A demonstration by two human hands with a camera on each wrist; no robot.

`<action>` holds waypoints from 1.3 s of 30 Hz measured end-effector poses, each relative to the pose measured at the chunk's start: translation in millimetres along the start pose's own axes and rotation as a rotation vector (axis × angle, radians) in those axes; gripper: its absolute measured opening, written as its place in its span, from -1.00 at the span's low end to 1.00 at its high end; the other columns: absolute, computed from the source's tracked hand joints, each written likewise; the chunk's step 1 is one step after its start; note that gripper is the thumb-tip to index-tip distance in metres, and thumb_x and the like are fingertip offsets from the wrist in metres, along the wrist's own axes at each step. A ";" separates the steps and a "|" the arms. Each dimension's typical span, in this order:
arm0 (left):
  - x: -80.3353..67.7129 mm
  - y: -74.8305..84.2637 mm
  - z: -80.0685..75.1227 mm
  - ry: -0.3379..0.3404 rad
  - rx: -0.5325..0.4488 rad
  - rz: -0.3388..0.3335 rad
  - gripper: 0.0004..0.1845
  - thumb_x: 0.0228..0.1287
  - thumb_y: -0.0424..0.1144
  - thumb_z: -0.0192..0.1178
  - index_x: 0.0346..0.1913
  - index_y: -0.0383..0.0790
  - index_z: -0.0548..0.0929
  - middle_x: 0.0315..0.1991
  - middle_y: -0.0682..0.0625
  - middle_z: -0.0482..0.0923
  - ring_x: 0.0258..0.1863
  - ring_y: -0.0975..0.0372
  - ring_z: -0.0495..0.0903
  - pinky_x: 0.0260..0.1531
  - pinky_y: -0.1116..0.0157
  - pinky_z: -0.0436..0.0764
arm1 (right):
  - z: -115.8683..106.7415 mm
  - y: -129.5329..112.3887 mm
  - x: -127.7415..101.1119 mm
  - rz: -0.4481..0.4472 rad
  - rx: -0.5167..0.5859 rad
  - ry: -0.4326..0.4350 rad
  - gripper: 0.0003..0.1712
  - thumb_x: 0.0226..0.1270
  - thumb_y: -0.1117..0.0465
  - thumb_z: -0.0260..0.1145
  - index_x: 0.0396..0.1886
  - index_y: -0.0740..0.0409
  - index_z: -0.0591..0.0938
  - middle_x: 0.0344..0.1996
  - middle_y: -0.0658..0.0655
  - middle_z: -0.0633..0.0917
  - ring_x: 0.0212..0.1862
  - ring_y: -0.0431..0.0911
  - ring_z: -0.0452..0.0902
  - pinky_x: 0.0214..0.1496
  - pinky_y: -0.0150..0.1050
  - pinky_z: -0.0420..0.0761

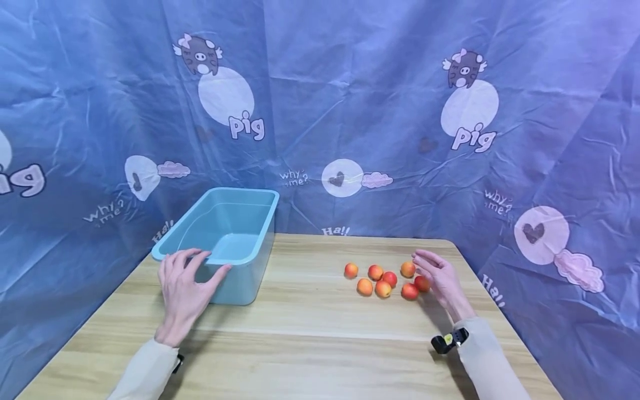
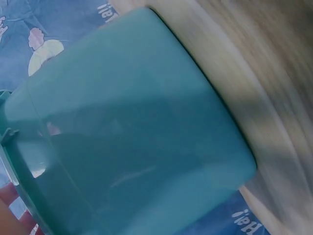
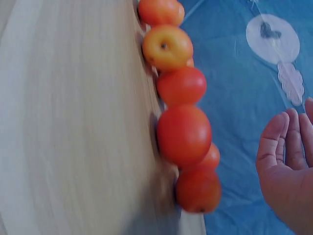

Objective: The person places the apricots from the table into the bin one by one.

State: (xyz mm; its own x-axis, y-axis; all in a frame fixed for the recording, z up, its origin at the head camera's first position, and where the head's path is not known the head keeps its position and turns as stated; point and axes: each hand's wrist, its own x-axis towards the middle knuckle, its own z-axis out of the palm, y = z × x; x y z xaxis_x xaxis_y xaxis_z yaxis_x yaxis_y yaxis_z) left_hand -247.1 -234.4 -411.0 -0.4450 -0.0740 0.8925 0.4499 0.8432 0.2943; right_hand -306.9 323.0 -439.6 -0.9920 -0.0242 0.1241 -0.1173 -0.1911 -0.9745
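A light blue plastic bin stands on the left of the wooden table, its open top facing up. My left hand is at its near rim, fingers spread and loosely bent, thumb pointing right. In the left wrist view the bin's outer wall fills most of the picture, with fingertips at the rim. Several small, round, red-orange fruits lie loosely grouped on the right. Beside the rightmost ones my right hand hovers, fingers relaxed and holding nothing. A yellower fruit shows a dimple.
The wooden table ends at a blue curtain printed with pigs and words, which hangs behind and on both sides. On the right wrist sits a black strap with a small device.
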 end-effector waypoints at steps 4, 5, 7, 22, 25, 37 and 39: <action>-2.8 -1.3 1.1 0.065 -0.005 0.017 -0.38 -0.12 0.19 0.47 -0.20 -0.33 0.73 -0.17 -0.28 0.59 -0.08 -0.19 0.41 0.14 -0.19 0.16 | -13.2 1.9 -0.3 -0.021 -0.021 -0.027 -0.58 0.44 0.34 0.20 0.27 0.21 0.50 -0.05 -0.18 0.71 -0.01 -0.35 0.63 0.11 -0.40 0.58; -3.3 -1.7 1.3 0.077 -0.002 0.022 -0.35 -0.09 0.25 0.43 -0.21 -0.33 0.73 -0.18 -0.28 0.59 -0.09 -0.20 0.42 0.14 -0.20 0.17 | -16.7 2.2 0.2 -0.032 -0.020 -0.028 -0.57 0.44 0.35 0.19 0.27 0.25 0.48 -0.05 -0.18 0.71 0.00 -0.35 0.62 0.11 -0.40 0.58; -3.4 -2.3 1.5 0.082 0.006 0.028 -0.31 -0.02 0.33 0.36 -0.21 -0.32 0.73 -0.18 -0.28 0.59 -0.08 -0.20 0.42 0.16 -0.22 0.16 | -23.7 2.0 1.4 -0.051 -0.021 -0.031 -0.58 0.44 0.38 0.18 0.26 0.27 0.49 -0.06 -0.19 0.71 0.00 -0.36 0.63 0.06 -0.43 0.59; 0.6 -10.3 -2.8 0.050 0.041 0.058 -0.40 -0.09 0.20 0.43 -0.22 -0.31 0.74 -0.21 -0.29 0.58 -0.11 -0.18 0.44 0.15 -0.28 0.16 | -55.7 7.2 3.0 0.094 -0.532 -0.045 -0.29 0.40 0.03 0.28 0.41 0.30 0.33 0.21 -0.03 0.60 0.07 -0.50 0.46 0.12 -0.49 0.46; 0.4 -10.0 -3.4 0.051 0.040 0.057 -0.39 -0.10 0.20 0.44 -0.23 -0.32 0.74 -0.22 -0.29 0.57 -0.12 -0.18 0.44 0.16 -0.27 0.16 | -58.6 8.8 5.2 0.121 -0.634 -0.102 -0.27 0.40 0.01 0.28 0.42 0.29 0.32 0.36 0.25 0.45 0.25 -0.27 0.40 0.19 -0.43 0.38; -2.9 -7.3 -5.1 -0.004 0.052 0.039 -0.42 -0.30 0.01 0.58 -0.21 -0.33 0.73 -0.21 -0.31 0.56 -0.11 -0.17 0.45 0.29 -0.35 0.01 | -72.8 14.3 12.4 0.170 -0.746 -0.259 -0.27 0.37 0.04 0.29 0.41 0.29 0.34 0.38 0.32 0.39 0.42 0.18 0.19 0.26 -0.23 0.33; -3.4 -7.9 -4.9 0.010 0.044 0.040 -0.42 -0.26 0.04 0.57 -0.22 -0.34 0.73 -0.22 -0.31 0.57 -0.11 -0.17 0.46 0.31 -0.37 -0.03 | -73.4 14.8 14.0 0.168 -0.758 -0.272 -0.28 0.36 0.04 0.30 0.40 0.27 0.36 0.37 0.31 0.41 0.42 0.17 0.21 0.28 -0.15 0.33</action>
State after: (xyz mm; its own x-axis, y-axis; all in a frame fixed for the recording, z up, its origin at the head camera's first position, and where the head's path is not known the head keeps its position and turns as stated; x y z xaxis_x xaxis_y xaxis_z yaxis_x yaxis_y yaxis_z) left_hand -245.4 -243.4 -414.7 -0.4198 -0.0453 0.9065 0.4323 0.8682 0.2435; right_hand -325.9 391.8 -466.0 -0.9646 -0.2486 -0.0883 -0.0651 0.5486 -0.8335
